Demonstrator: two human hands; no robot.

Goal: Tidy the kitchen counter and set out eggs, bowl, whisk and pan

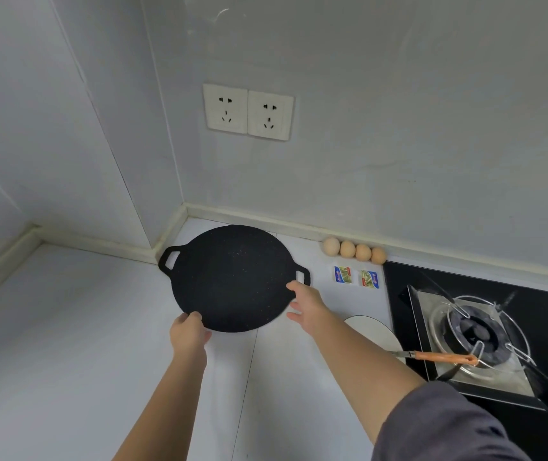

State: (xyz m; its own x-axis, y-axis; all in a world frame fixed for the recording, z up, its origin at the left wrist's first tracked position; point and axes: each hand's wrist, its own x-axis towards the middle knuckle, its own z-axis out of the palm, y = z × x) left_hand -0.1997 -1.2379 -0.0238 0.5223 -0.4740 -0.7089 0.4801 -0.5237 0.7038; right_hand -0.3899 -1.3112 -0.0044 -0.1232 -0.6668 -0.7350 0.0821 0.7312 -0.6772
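Note:
A round black flat pan (232,277) with two loop handles lies on the white counter (66,327) near the wall corner. My left hand (187,334) grips its near rim, fingers curled over the edge. At the rim just below the right handle is my right hand (305,304), thumb on the pan's edge and fingers spread and fairly straight beside it. Several brown eggs (354,251) sit in a row against the back wall, right of the pan. A white round dish (377,331) is partly hidden behind my right forearm. I see no whisk.
Two small foil packets (355,277) lie in front of the eggs. A black gas hob (478,331) with a wire pot stand fills the right side. A utensil with an orange handle (442,357) reaches from the dish onto the hob. Two wall sockets (247,111) are above the pan.

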